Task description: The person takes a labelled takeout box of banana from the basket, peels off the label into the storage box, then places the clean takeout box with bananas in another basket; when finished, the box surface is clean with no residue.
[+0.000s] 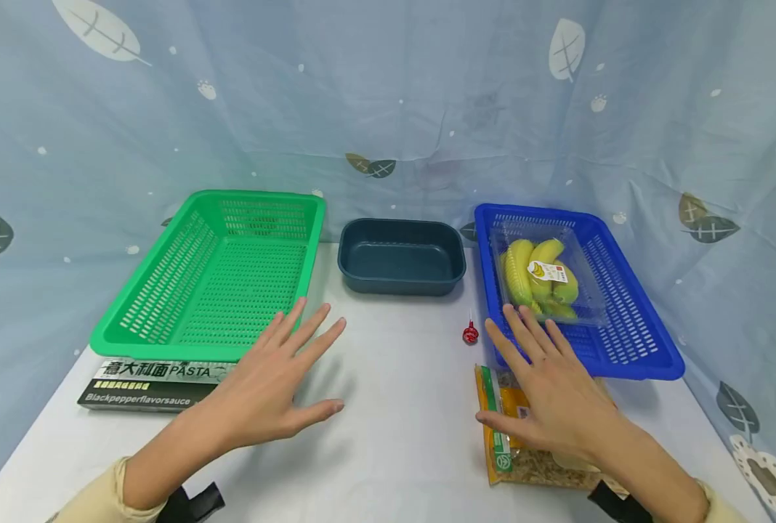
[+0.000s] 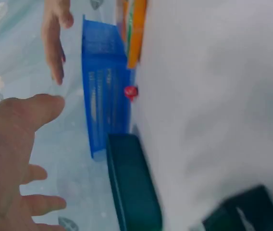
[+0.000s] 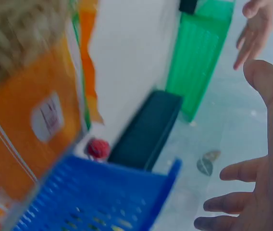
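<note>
My left hand hovers with fingers spread, near the front right corner of a green basket and a black pasta box. Over an orange-and-clear bag of dry brownish food, my right hand is spread too, holding nothing. A blue basket beyond it contains a clear plastic pack of bananas with a label. Between the hands, closer to the right one, lies a small red-wrapped lollipop. The right hand hides part of the bag.
A dark teal rectangular tub stands at the back between the two baskets. Behind everything hangs a blue leaf-patterned curtain. The white tabletop runs between the hands. Black straps sit at both wrists.
</note>
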The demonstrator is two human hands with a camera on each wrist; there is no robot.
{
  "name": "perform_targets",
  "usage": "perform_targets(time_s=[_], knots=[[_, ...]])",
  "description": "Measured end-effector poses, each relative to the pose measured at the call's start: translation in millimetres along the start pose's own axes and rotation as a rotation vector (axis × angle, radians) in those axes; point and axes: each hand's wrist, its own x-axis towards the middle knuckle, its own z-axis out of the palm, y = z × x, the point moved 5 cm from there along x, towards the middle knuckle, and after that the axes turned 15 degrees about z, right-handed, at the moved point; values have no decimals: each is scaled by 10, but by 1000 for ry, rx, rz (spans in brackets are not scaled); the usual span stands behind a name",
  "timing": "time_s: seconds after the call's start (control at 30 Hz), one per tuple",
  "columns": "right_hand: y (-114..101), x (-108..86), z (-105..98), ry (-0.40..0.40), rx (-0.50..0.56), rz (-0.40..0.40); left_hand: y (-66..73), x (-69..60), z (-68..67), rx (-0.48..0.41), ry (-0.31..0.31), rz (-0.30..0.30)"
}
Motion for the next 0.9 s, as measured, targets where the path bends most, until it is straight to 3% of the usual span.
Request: perform_targets(time_s=[0.23,0.4,0.9], knots=[[275,220,-270,-14,133,125,105,352,-79,-260,107,-5],[449,354,-394,-63,169,220,161,569,-78,-377,146,-37],[807,661,-474,-87,229,303,151,1102,211,-782,273,-209]])
